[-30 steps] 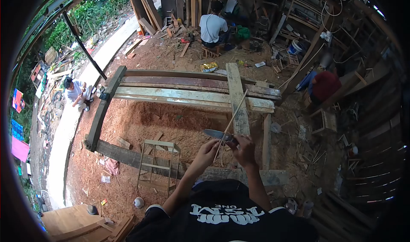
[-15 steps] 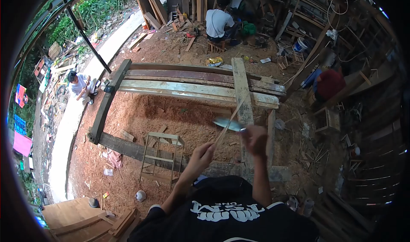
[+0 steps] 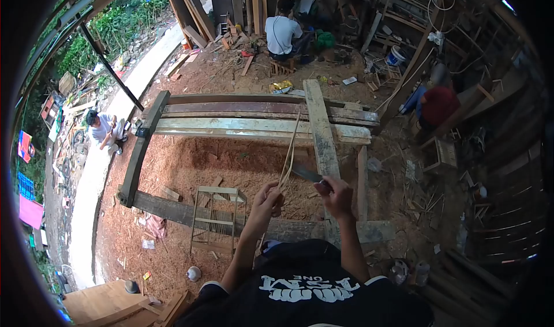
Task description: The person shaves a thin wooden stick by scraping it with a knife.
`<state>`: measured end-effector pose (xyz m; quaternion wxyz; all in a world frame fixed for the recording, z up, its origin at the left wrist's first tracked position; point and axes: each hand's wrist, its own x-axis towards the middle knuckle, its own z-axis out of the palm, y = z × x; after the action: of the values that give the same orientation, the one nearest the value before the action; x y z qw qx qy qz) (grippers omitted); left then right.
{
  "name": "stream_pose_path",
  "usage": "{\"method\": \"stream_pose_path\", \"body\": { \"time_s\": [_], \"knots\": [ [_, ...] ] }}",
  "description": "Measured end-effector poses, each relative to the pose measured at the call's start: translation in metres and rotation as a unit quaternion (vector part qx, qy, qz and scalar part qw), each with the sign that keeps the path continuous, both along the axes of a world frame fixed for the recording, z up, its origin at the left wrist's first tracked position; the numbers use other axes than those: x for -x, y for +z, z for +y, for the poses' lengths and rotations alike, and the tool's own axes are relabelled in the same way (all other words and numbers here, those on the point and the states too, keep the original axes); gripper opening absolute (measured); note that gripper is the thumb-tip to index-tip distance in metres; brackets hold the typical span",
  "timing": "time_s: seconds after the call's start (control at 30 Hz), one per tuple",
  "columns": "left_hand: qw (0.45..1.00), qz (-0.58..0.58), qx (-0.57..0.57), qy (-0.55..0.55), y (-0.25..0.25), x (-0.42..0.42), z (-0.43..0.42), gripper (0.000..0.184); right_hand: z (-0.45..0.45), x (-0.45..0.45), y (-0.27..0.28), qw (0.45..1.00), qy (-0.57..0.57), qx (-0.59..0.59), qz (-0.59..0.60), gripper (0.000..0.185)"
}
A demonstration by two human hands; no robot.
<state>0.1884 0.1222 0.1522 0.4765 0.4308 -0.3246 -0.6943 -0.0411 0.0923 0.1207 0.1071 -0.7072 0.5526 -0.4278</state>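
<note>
Plainly, my left hand [image 3: 265,203] has its fingers closed around pale, thin wooden strips [image 3: 290,154], which rise from my grip toward twelve o'clock and spread slightly apart. My right hand [image 3: 336,193] sits at about three o'clock from it, fingers clenched on the handle of a knife [image 3: 307,174]. Its blade points to ten o'clock, the tip right by the strips; I cannot tell if they touch. Out at one o'clock, a broad weathered plank [image 3: 321,132] lies across long boards [image 3: 231,124]. Near nine o'clock from my left hand stands a small slatted wooden frame [image 3: 218,218], above ground strewn with shavings [image 3: 199,165]. A person in a white shirt [image 3: 281,36] sits at twelve o'clock; another, in red [image 3: 440,105], is at two, and a third [image 3: 104,130] crouches at ten.
</note>
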Motion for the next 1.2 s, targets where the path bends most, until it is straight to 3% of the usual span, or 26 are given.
{"method": "stream_pose_path", "body": {
  "time_s": [0.13, 0.23, 0.33, 0.43, 0.53, 0.63, 0.8, 0.93, 1.03, 1.2],
  "knots": [
    [0.999, -0.032, -0.005, -0.006, -0.002, 0.004, 0.000, 0.026, 0.008, -0.013, 0.006, 0.997, 0.046, -0.044, -0.054, 0.044],
    [0.998, -0.040, 0.032, -0.034, 0.000, 0.006, 0.005, 0.024, 0.009, -0.018, 0.007, 0.995, 0.080, -0.050, -0.013, 0.041],
    [0.992, -0.103, 0.038, -0.060, -0.004, 0.008, 0.009, 0.024, 0.003, -0.025, 0.010, 0.995, 0.079, -0.032, -0.050, 0.040],
    [0.993, -0.083, 0.017, -0.081, -0.009, 0.000, 0.010, 0.027, -0.009, -0.016, 0.028, 0.997, 0.055, -0.050, -0.008, 0.041],
    [0.989, -0.103, 0.077, -0.077, -0.029, -0.012, 0.011, 0.032, -0.022, -0.002, 0.030, 1.000, 0.011, -0.022, -0.004, 0.041],
    [0.988, -0.073, 0.040, -0.134, -0.023, -0.025, 0.009, 0.033, -0.026, -0.002, 0.040, 1.000, 0.018, 0.012, 0.006, 0.041],
    [0.992, -0.069, 0.066, -0.077, 0.017, -0.001, -0.005, 0.031, -0.020, -0.020, 0.033, 0.996, 0.077, 0.014, -0.039, 0.039],
    [0.986, -0.111, 0.118, -0.043, 0.008, 0.007, -0.021, 0.030, -0.015, -0.035, 0.035, 0.992, 0.109, -0.002, -0.062, 0.042],
    [0.973, -0.180, 0.140, -0.043, 0.006, 0.008, -0.025, 0.030, -0.017, -0.036, 0.038, 0.989, 0.135, 0.024, -0.051, 0.042],
    [0.977, -0.165, 0.122, -0.048, 0.024, 0.002, -0.026, 0.033, -0.042, -0.020, 0.046, 0.991, 0.105, 0.078, 0.023, 0.042]
  ]
}}
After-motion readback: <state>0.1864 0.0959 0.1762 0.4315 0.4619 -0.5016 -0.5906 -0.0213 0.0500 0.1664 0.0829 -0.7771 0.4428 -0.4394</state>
